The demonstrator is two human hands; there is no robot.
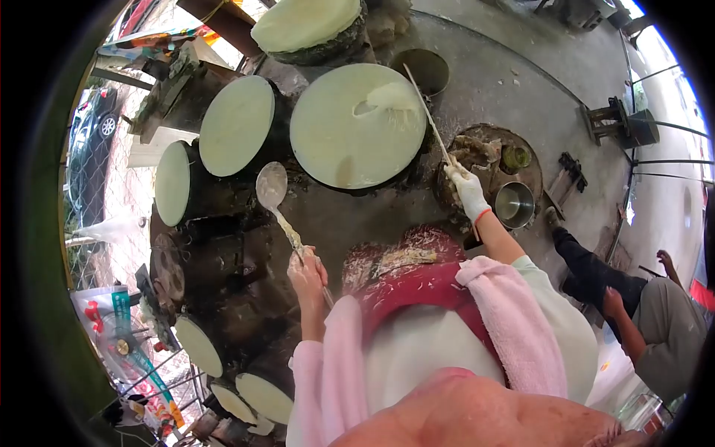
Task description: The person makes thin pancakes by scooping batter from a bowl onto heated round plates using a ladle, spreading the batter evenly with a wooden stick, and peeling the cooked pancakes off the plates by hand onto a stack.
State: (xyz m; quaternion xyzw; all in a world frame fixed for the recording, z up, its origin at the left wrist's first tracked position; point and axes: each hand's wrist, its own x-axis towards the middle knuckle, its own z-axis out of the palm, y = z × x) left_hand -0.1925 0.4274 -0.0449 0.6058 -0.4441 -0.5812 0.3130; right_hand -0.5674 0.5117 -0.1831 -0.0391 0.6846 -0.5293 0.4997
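Observation:
My bare left hand [308,277] is closed around the handle of a long ladle [272,186]. The ladle's round bowl points away from me, and pale residue cakes its handle. On my right hand [467,188] is a white glove, with a red band at the wrist. It grips a long thin stick [427,112] whose far end reaches past the right edge of a large pot [335,127]. That pot has a flat, round, pale-green top. A whiter smear and a small grey patch mark the top's upper right.
More pale-topped round pots [237,125] curve along the left. A stump-like stand [538,167] holds a metal pot [514,205] and a small greenish container [515,156]. Behind my stick is a dark bucket [432,71]. A seated person [648,320] is at right.

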